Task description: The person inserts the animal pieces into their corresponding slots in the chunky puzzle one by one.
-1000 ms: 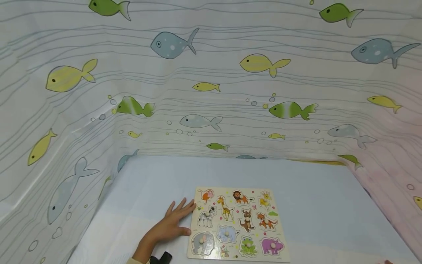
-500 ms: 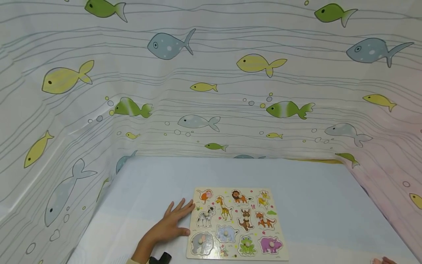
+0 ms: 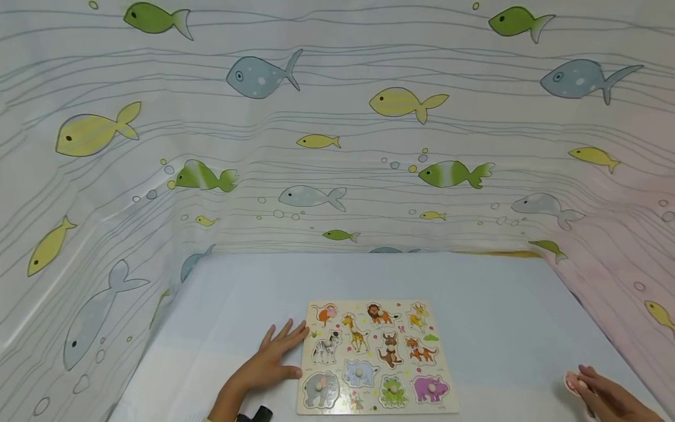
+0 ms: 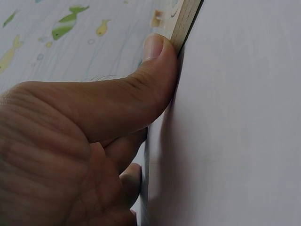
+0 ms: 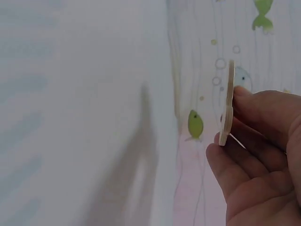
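A wooden peg puzzle board [image 3: 445, 404] with animal pictures lies on the table. Spread along its left side is my left hand [image 3: 263, 369], its thumb and fingertips touching the edge. In the left wrist view the thumb [image 4: 153, 70] presses against the board's wooden edge [image 4: 185, 26]. Off to the right, my right hand [image 3: 612, 395] pinches a small wooden puzzle piece [image 3: 572, 382] with some pink on its face. Seen edge-on in the right wrist view, this thin piece [image 5: 227, 113] stands upright between thumb and fingers, and its picture is hidden.
The pale blue-white table [image 3: 369, 275] reaches back to a fish-patterned curtain [image 3: 295, 164], which also hangs at both sides. A black device [image 3: 258, 414] sits by the left wrist. A hand-shaped shadow [image 5: 136, 160] falls across the pale surface in the right wrist view.
My right hand has come in from the lower right edge with the puzzle piece, moving up and left. The left hand stays at the board while the head view shifts slightly.
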### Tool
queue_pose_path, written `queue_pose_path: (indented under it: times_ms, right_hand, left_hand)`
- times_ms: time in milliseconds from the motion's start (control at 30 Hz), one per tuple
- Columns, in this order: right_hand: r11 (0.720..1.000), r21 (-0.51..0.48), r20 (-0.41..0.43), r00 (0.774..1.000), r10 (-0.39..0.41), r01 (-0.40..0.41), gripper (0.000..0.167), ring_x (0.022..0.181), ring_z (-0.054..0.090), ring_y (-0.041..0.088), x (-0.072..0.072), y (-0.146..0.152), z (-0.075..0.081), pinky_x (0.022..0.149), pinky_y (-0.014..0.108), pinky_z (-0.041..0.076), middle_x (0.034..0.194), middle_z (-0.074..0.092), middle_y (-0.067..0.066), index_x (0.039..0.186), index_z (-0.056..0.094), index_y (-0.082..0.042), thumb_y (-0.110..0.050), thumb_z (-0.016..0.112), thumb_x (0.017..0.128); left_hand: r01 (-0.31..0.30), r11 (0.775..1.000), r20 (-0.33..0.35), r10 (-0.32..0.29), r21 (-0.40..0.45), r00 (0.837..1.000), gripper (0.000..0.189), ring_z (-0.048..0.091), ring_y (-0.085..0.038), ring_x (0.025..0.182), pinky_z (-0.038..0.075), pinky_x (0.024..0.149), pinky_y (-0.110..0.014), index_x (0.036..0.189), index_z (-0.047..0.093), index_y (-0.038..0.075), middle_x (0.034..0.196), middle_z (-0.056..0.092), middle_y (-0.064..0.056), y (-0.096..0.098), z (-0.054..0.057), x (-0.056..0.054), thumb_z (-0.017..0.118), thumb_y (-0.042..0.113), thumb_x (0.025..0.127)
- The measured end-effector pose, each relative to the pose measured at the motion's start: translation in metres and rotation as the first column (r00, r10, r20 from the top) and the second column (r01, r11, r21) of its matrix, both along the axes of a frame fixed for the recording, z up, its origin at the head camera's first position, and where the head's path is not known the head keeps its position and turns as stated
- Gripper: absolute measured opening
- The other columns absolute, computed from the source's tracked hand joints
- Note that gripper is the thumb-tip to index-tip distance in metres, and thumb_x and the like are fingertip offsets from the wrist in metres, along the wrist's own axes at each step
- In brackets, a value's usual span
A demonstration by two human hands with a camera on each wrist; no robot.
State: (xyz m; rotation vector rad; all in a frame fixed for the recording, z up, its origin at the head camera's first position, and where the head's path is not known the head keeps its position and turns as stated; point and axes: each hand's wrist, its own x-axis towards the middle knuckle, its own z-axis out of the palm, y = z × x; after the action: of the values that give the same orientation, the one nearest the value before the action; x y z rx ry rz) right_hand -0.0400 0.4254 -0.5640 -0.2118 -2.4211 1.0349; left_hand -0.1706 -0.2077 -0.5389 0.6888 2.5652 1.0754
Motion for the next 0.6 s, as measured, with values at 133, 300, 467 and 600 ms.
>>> queue_pose_path:
  times_ms: [133, 300, 467, 600]
  right_hand:
    - [0.996, -0.083, -0.018, 0.999, -0.027, 0.025, 0.030, 0.106, 0.052, -0.027, -0.017, -0.041, 0.048, 0.080, -0.004, 0.045, 0.111, 0.061, -0.036, 0.119, 0.067, 0.011, 0.001, 0.068, 0.091]
    - [0.990, 0.050, -0.122, 0.983, 0.138, -0.133, 0.035, 0.114, 0.056, -0.020, -0.036, -0.058, 0.059, 0.085, -0.001, 0.047, 0.123, 0.063, -0.030, 0.115, 0.073, 0.002, 0.010, 0.074, 0.081]
    - [0.966, 0.098, -0.151, 0.956, 0.252, -0.239, 0.035, 0.125, 0.054, -0.012, -0.057, -0.076, 0.068, 0.093, 0.000, 0.043, 0.128, 0.066, -0.017, 0.110, 0.074, -0.001, 0.012, 0.076, 0.078]
    - [0.948, 0.116, -0.178, 0.933, 0.312, -0.295, 0.036, 0.127, 0.053, -0.010, -0.071, -0.092, 0.072, 0.097, 0.000, 0.040, 0.128, 0.067, -0.011, 0.108, 0.075, -0.004, 0.013, 0.077, 0.076]
  left_hand:
    - [-0.005, 1.000, -0.002, 0.005, 0.001, 1.000, 0.092, 0.010, -0.043, 0.154, -0.014, 0.119, -0.066, 0.153, 0.040, 0.008, 0.163, 0.029, -0.010, -0.001, 0.000, 0.000, 0.079, 0.037, 0.074]
    - [-0.012, 1.000, 0.000, 0.012, 0.014, 1.000, 0.092, 0.010, -0.042, 0.154, -0.014, 0.119, -0.066, 0.153, 0.041, 0.010, 0.163, 0.029, -0.010, -0.002, 0.000, 0.001, 0.080, 0.035, 0.074]
    - [-0.018, 0.999, 0.006, 0.017, 0.035, 1.000, 0.092, 0.008, -0.042, 0.154, -0.015, 0.119, -0.064, 0.153, 0.041, 0.011, 0.163, 0.029, -0.009, -0.002, -0.002, 0.001, 0.080, 0.035, 0.073]
    - [-0.017, 0.999, 0.015, 0.017, 0.039, 1.000, 0.092, 0.008, -0.042, 0.154, -0.017, 0.120, -0.060, 0.153, 0.041, 0.011, 0.163, 0.028, -0.009, -0.001, -0.003, 0.001, 0.080, 0.036, 0.073]
